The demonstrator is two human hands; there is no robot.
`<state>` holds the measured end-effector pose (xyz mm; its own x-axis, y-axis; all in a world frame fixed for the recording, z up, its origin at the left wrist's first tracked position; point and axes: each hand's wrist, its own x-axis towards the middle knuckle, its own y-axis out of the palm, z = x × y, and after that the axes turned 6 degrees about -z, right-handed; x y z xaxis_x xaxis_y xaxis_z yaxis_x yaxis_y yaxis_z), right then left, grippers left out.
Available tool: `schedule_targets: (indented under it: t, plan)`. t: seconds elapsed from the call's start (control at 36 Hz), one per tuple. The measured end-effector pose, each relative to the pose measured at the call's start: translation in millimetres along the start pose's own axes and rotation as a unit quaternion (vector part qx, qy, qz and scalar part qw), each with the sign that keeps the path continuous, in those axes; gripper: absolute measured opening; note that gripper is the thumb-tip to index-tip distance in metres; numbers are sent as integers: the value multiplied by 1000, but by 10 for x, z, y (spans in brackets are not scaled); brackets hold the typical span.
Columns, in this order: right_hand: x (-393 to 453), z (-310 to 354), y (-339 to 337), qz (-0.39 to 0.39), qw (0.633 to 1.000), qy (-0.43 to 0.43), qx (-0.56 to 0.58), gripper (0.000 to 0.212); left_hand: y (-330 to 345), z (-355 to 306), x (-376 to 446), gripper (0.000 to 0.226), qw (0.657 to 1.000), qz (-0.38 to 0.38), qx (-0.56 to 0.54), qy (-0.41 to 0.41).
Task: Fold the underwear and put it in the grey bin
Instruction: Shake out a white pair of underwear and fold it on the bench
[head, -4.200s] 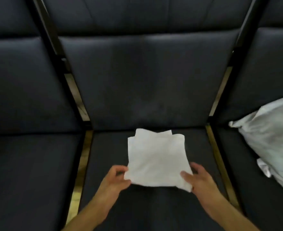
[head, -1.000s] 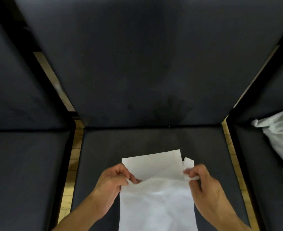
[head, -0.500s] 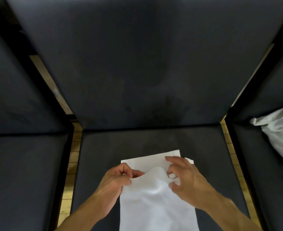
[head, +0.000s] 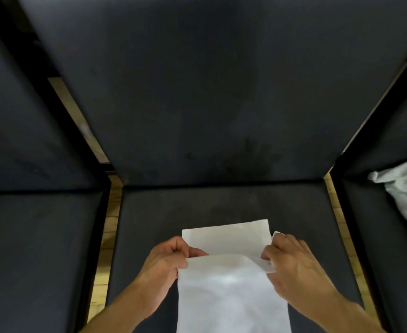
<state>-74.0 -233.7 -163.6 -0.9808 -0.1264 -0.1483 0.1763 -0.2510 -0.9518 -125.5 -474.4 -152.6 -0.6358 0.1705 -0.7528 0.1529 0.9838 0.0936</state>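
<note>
Two bare hands work at the bottom centre of the view, w/ forearms coming up from the lower edge. Left hand [head: 167, 259] has its fingers curled in, thumb and fingertips pinching the left side of a white piece of underwear [head: 231, 289] at a fold line. Right hand [head: 293, 263] mirrors it on the right side, fingers curled and gripping the cloth's edge, a small crumpled bit of fabric poking out by the knuckles. The hands sit apart, one at each side of the garment, w/ the cloth spanning btwn them.

The underwear lies on the dark seat cushion [head: 221, 205] of the middle chair. Its near part runs down and out of view at the bottom; a flat layer shows just beyond the hands, its far edge straight and slightly tilted.

Beyond that, the seat meets a dark upholstered backrest [head: 209, 92] that fills most of the upper view. Similar dark chairs stand left and right, separated by narrow gaps showing yellowish floor [head: 107, 227]. On the right chair, approx. level w/ the seat back's base, sits a white bundle of fabric [head: 406, 195], partly cut off by the edge.
</note>
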Motion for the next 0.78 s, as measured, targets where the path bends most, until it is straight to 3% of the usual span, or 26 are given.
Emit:
schedule_targets:
  t: [0.11,0.19,0.31,0.47,0.56,0.64,0.78]
  plan:
    - [1,54,-172,80,989,90,84,33,-20,-11,4,20,1000,-3,-1,13]
    - [52,-17,-229,149,940,207,228,20,-8,-8,30,23,1000,-20,-1,3]
    - [145,-106,-251,107,878,289,366,25,-7,34,115,29,996,-79,44,-3]
    - [268,-116,-169,40,802,383,457,21,69,38,200,5,982,-149,110,43]
    - [309,-115,-92,9,809,393,437,13,105,40,253,3,980,-145,111,76]
    - [328,-113,-1,-15,844,374,383,10,118,93,337,5,974,-156,128,103]
    - [357,-107,67,11,897,327,299,17,139,200,465,10,951,-193,184,154]
